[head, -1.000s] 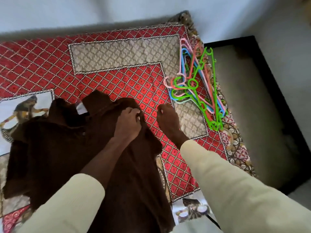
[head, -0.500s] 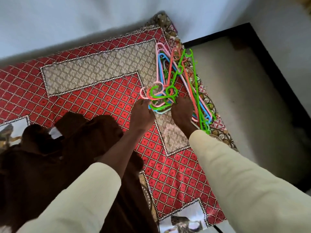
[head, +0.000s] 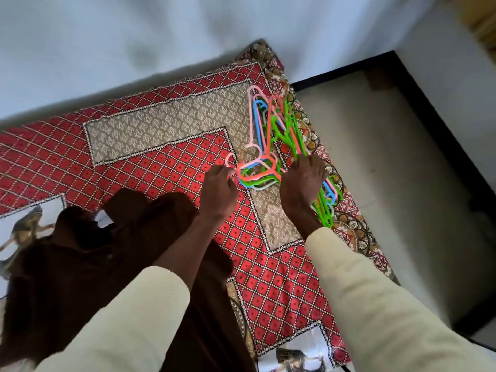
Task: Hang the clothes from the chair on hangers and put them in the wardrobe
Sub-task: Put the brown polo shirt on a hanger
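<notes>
Toward the far right edge of the red diamond-patterned bedspread — a tangled pile of coloured plastic hangers, long axis running away from the body along that edge, hooks bunched at the near-left end. Left hand at the hooks, fingers curled and seemingly pinching a pale pink hook. Right hand laid over the pile's near right side, fingertips among the green bars; whether gripping or only pressing, cannot tell. Both hands equally close to the pile. Nearer the body, under the left forearm — the dark brown garment, spread flat, well short of the pile. Likely next: one hanger teased free, then drawn back toward the garment.
</notes>
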